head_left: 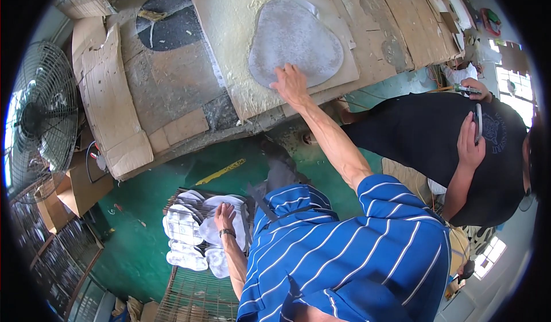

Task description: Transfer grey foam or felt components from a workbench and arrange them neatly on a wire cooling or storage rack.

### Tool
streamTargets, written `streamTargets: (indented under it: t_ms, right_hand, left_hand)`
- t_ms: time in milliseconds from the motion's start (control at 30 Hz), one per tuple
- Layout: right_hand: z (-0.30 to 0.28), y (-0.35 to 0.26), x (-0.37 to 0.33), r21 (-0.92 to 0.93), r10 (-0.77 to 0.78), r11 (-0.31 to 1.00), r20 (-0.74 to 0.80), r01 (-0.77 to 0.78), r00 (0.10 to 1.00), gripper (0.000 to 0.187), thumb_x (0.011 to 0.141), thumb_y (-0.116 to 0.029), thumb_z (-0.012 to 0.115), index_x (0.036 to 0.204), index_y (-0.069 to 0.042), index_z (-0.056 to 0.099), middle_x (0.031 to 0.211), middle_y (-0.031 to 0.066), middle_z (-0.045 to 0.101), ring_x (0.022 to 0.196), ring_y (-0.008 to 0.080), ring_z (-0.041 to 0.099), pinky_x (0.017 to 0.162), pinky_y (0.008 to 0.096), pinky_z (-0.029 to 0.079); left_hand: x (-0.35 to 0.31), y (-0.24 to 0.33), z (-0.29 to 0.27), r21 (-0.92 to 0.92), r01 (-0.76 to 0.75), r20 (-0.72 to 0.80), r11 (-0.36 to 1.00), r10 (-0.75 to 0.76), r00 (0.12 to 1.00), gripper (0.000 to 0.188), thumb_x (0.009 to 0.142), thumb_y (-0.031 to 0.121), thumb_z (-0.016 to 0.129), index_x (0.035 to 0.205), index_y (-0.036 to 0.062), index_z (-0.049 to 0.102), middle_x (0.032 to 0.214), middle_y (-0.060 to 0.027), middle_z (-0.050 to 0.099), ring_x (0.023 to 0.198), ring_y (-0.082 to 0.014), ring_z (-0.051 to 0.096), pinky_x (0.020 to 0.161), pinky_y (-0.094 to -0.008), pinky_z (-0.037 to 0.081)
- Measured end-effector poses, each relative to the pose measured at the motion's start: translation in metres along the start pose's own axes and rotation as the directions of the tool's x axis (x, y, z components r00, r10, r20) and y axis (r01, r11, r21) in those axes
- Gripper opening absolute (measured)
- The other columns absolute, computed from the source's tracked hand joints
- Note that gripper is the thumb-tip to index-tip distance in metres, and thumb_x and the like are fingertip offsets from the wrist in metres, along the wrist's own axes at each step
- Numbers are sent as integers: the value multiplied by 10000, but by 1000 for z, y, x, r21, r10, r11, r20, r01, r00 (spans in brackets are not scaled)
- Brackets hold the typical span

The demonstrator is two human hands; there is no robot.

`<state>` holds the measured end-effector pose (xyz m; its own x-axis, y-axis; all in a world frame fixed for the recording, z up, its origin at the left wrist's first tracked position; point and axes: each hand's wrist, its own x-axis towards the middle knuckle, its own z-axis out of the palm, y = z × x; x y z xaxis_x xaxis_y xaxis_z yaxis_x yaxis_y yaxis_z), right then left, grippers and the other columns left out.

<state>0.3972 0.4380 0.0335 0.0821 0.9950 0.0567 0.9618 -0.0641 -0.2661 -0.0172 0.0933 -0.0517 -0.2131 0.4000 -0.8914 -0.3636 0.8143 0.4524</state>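
Head view: R hand (293, 85) is on the near edge of a big grey pad (295, 41), fingers on top; can't tell if that grip pinches it. The pad is a rounded triangle, flat on a board w/ crusty yellow stuff (229, 29), up on the messy table (178, 69). L hand (225, 216) is down low, grip loose w/ fingers apart, over a pile of white pads (183, 224); can't tell if it's touching. The pile is on a wire rack (192, 290) above the green floor (135, 230). Far L: 1 big fan (37, 118). On the R, 1 person in black (430, 144) holds a phone (478, 124).
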Motion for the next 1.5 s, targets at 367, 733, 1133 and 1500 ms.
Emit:
streamTargets:
  t_ms: [367, 733, 1133, 1500]
  right_hand:
    - [-31, 25, 30, 199, 25, 978, 144, -53, 989, 193, 766, -230, 754, 917, -111, 730, 852, 108, 654, 926, 301, 633, 758, 429, 519]
    - [-95, -6, -16, 185, 102, 982, -375, -34, 921, 370, 808, -154, 713, 1141, -26, 617, 1025, 174, 645, 967, 364, 606, 829, 401, 504]
    - [-21, 45, -12, -1, 149, 989, 68, -149, 986, 639, 854, -304, 679, 1366, -13, 431, 1361, 287, 466, 1211, 432, 480, 987, 500, 430]
    - [-2, 32, -7, -81, -179, 982, -65, 173, 982, 462, 890, -337, 605, 1229, -23, 590, 1160, 226, 641, 1053, 418, 612, 930, 428, 491]
  left_hand:
    - [-37, 153, 167, -11, -328, 284, 945, 317, 905, 450, 931, 248, 666, 1295, 6, 562, 1162, -120, 649, 1037, -197, 642, 897, -315, 516]
    - [5, 267, 480, -75, -200, 588, 977, 205, 783, 476, 812, 107, 680, 1231, -49, 516, 1135, -158, 618, 975, -256, 634, 781, -391, 549]
    - [-147, 373, 452, -682, 157, 678, 714, 536, 503, 435, 792, 29, 550, 1213, -71, 503, 1143, -150, 609, 1045, -277, 617, 944, -439, 501]
    - [-158, 294, 193, -932, -89, 148, 352, 593, 792, 443, 775, 64, 584, 1209, -20, 556, 1080, -82, 650, 987, -230, 624, 912, -363, 480]
